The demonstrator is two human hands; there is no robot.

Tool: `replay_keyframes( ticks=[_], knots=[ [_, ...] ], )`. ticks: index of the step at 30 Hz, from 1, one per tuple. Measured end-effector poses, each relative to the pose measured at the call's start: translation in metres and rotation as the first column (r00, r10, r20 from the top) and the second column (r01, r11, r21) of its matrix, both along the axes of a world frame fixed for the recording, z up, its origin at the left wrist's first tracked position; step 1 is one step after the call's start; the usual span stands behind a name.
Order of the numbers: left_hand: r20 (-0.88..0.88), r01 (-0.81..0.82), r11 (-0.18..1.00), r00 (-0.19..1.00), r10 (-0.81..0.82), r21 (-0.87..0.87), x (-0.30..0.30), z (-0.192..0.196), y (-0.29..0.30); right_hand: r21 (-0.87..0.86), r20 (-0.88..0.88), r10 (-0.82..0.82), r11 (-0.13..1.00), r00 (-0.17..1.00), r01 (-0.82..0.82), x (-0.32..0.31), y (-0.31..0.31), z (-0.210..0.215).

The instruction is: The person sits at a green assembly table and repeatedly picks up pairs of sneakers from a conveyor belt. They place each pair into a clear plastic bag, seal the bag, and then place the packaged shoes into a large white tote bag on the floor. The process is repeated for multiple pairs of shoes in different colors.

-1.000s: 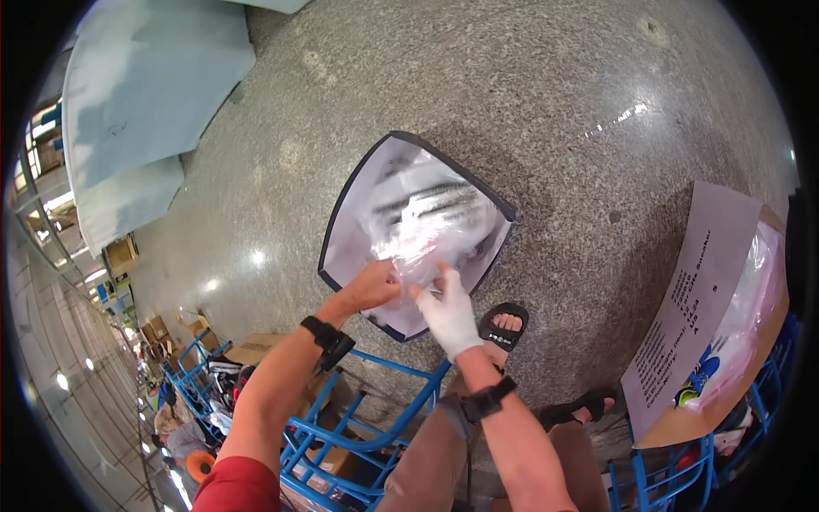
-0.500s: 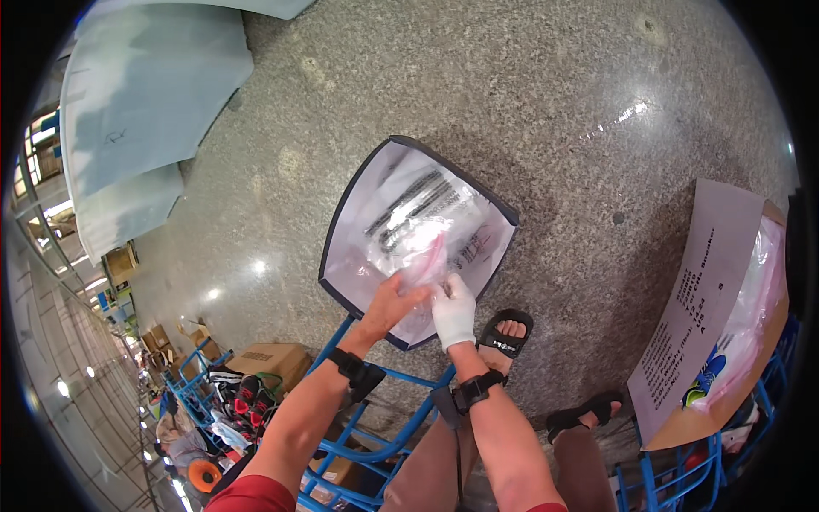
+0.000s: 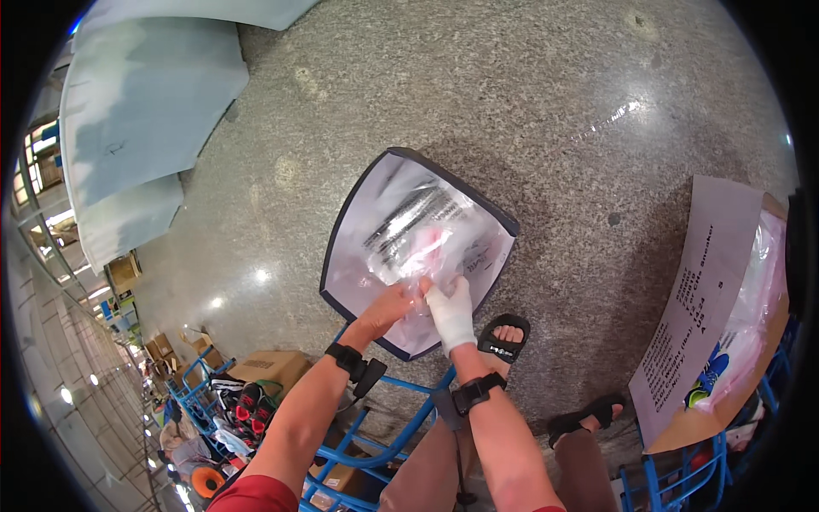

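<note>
Head view — glary plastic (image 3: 408, 224), perhaps bagging

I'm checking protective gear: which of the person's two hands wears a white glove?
The right hand, white-gloved, at the clear plastic; the left hand, beside it, is bare.

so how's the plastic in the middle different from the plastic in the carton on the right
The middle plastic lies over a white, dark-rimmed surface; the carton plastic sits in an open carton.
The left grip and right grip are at the middle plastic; neither is near the carton plastic.
Both plastics look shiny, with some pink.
</note>
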State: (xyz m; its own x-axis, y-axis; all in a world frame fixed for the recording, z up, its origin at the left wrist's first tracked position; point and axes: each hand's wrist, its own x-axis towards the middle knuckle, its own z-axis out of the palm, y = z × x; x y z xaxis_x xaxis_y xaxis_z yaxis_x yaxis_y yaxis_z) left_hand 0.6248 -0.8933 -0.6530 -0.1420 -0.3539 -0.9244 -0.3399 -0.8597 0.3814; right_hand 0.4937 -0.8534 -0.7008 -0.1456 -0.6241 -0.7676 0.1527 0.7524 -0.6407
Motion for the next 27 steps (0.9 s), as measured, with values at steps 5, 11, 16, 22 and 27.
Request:
replay_keyframes(
  ticks=[5,11,16,22,27],
  knots=[
    [-0.116,-0.183,0.98,0.975,0.191,0.077,-0.004,0.014,-0.017,-0.003,0.172,0.07,0.997,0.983,-0.071,-0.018,-0.011,0.009],
    [0.119,-0.156,0.971,0.977,0.179,-0.183,-0.005,-0.007,-0.012,0.015,0.187,0.058,0.998,0.981,-0.062,-0.021,0.001,-0.001],
    [0.396,-0.086,0.883,0.871,0.292,-0.462,0.014,-0.01,-0.014,0.196,0.176,-0.252,0.956,0.952,0.218,-0.027,0.005,-0.012],
    [0.595,0.174,0.739,0.721,0.355,-0.651,-0.012,-0.018,0.0,0.105,-0.048,-0.21,0.971,0.977,0.214,-0.014,0.015,-0.019],
    [0.63,0.224,0.752,0.713,0.306,-0.619,0.031,0.013,-0.018,0.022,-0.267,-0.065,0.997,0.962,0.073,-0.023,-0.005,0.023]
  ],
)
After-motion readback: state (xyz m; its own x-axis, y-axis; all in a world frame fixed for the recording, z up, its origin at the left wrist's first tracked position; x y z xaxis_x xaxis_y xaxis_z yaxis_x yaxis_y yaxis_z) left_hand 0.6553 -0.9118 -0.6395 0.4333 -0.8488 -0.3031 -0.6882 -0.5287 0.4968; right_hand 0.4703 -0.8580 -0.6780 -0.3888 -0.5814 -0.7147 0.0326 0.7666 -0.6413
